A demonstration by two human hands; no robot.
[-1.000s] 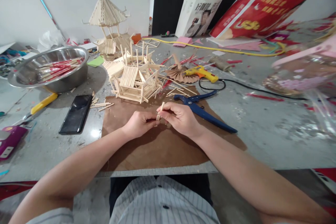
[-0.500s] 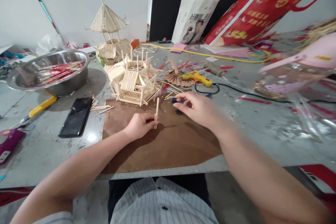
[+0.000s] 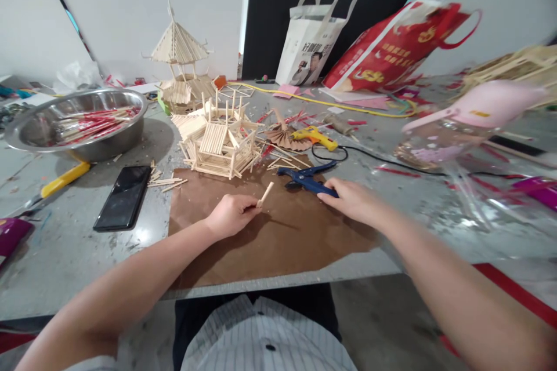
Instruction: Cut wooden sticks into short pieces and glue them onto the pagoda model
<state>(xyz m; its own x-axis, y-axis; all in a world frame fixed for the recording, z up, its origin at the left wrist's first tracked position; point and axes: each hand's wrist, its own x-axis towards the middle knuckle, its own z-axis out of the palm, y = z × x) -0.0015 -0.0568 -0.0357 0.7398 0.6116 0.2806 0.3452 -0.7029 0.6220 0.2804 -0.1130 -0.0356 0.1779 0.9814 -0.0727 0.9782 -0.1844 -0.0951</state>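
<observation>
My left hand (image 3: 235, 214), over the brown sheet (image 3: 261, 255), pinches a short wooden stick (image 3: 267, 192) that leans up to the right. Whether a second piece sits in that pinch I cannot tell. At the sheet's far right, my right hand (image 3: 350, 197) has its fingers around one handle of a blue hand cutter (image 3: 308, 178). The cutter's handles are spread and its head points left. Just beyond my hands stands a railed stick model (image 3: 217, 142) with upright posts; loose sticks (image 3: 287, 157) lie to its right.
A stick pavilion (image 3: 180, 46) rises behind. At left are a steel basin (image 3: 134, 122) of sticks, a phone (image 3: 123, 197) and a yellow-handled tool (image 3: 65, 179). Right of the model lie a yellow glue gun (image 3: 319, 138) with its black cord and a pink-lidded container (image 3: 439, 139).
My right hand has drawn back toward me and right, onto the cutter's handle, uncovering the tool. The stick in my left hand has tipped from nearly upright to leaning right. The view has shifted.
</observation>
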